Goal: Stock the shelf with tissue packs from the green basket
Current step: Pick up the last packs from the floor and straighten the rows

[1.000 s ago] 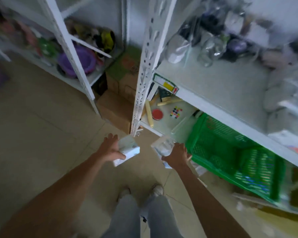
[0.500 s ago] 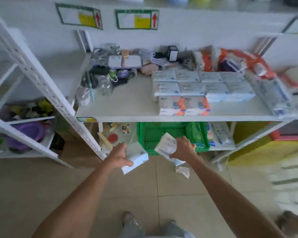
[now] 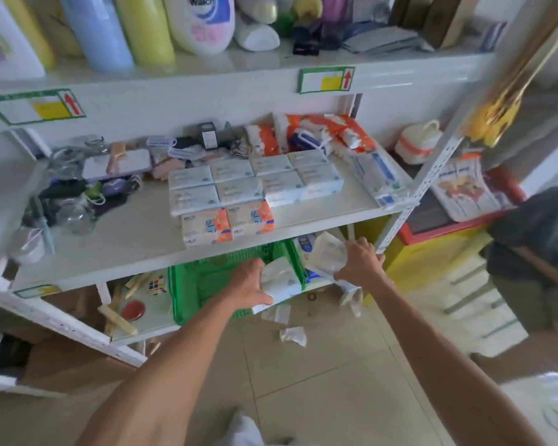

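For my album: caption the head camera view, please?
Left hand grips a tissue pack, right hand a second pack, by the green basket under the shelf.

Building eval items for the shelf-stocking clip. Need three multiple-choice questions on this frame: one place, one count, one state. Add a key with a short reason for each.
1. Where is the green basket?
A. On the top shelf
B. On the lower shelf, below the middle shelf
C. On the floor by the feet

2. How many orange-marked packs stand at the middle shelf's front edge?
A. Two
B. Four
C. Six

3. What is the left hand doing?
A. Hanging empty
B. Pressing on the middle shelf
C. Gripping a tissue pack

Key:
1 B: it sits on the board under the middle shelf.
2 A: two stand side by side.
3 C: the hand curls round a white pack in front of the basket.
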